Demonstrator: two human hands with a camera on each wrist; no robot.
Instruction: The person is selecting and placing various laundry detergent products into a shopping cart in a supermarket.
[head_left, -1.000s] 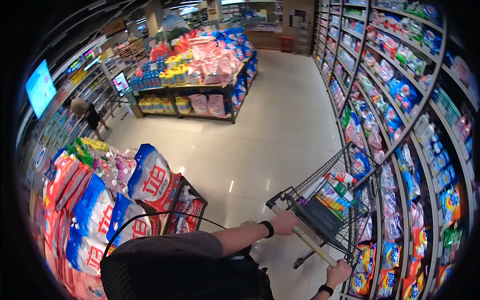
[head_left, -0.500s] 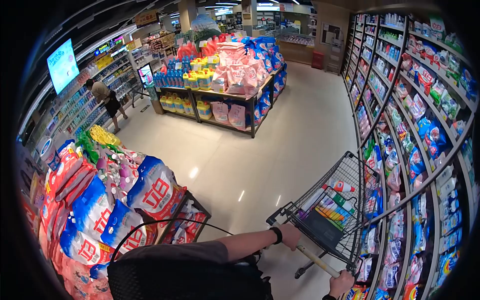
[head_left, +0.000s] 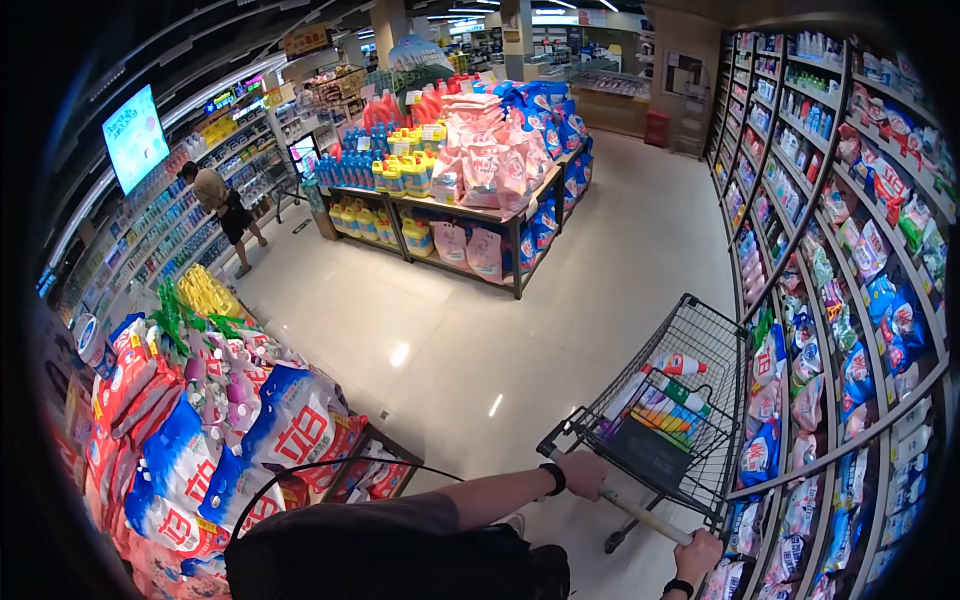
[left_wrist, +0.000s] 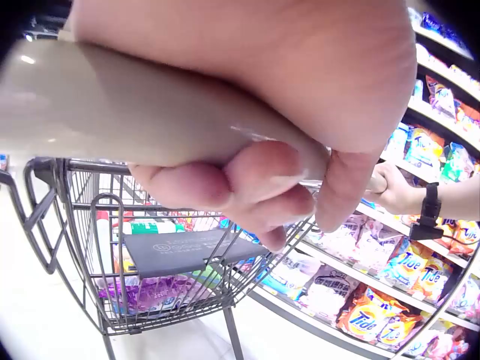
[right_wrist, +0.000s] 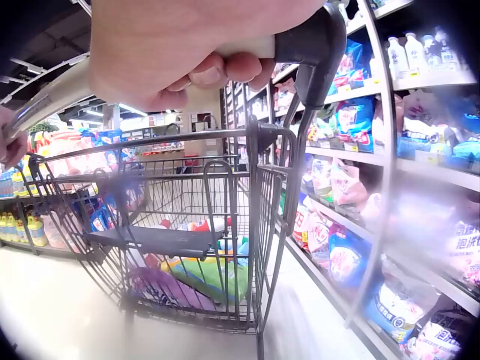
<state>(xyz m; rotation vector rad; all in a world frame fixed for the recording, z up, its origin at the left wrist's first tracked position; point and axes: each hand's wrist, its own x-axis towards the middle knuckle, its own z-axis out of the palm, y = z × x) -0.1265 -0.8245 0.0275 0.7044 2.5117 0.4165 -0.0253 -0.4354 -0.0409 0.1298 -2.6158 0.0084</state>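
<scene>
My left hand grips the pale handle bar of a wire shopping cart. In the left wrist view its fingers curl round the bar from beneath. Farther right on the same bar, my right hand holds on close to the dark end piece, fingers wrapped round it. Inside the cart lie a red-and-white bottle, a green-and-white pack and several colourful packs. A dark flap sits at the cart's handle end, and a purple pack shows low behind the wires.
Tall shelves of detergent bags line the right side, close beside the cart. Bagged detergent is piled at the lower left. Ahead stands a display island of bottles and bags. A person bends by the far-left shelves, near a bright screen.
The head view has swung left and up, so the island now appears farther right and lower. The cart has rolled forward along the shelves. Both hands keep their grip on the bar.
</scene>
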